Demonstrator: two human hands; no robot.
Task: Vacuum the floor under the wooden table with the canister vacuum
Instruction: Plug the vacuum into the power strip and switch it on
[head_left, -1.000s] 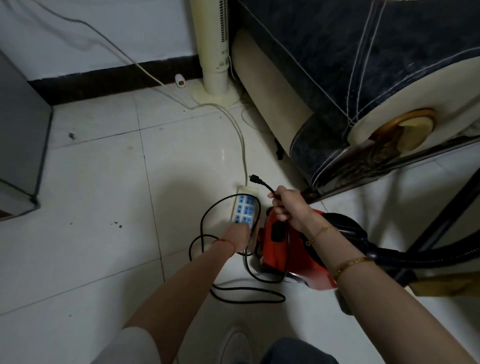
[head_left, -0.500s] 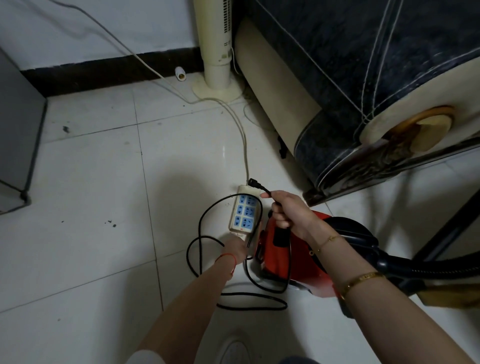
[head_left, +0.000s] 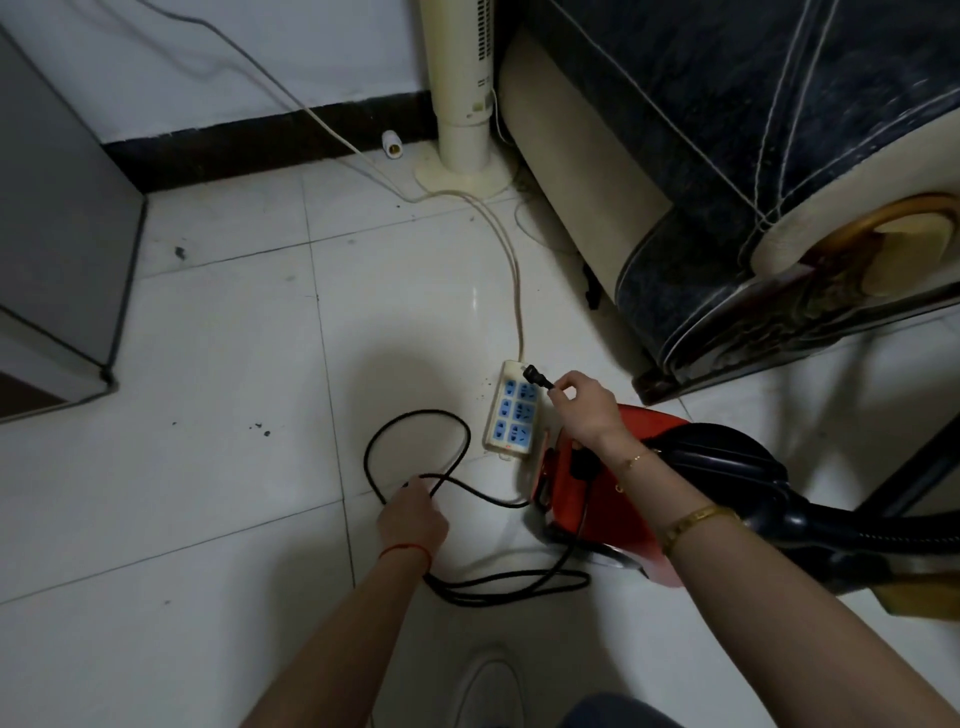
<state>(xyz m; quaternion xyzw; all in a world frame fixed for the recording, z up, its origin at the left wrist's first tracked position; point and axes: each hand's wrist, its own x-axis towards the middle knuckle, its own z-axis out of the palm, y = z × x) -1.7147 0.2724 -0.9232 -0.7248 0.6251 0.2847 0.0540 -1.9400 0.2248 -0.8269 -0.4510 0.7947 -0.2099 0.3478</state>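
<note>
Glossy white tile floor (head_left: 208, 519). Red, smooth-shelled vacuum (head_left: 587, 499) sits on it under the right forearm, black ribbed hose (head_left: 883, 540) trailing right. Right hand (head_left: 584, 410) pinches the black plug (head_left: 535, 376) just above a cream power strip (head_left: 511, 410) with blue sockets. Left hand (head_left: 413, 514) grips the looped black cord (head_left: 415, 441), left of the vacuum.

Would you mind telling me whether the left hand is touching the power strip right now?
Apart. The head view shows the left hand gripping the black cord, with bare floor tile between it and the power strip.
</note>
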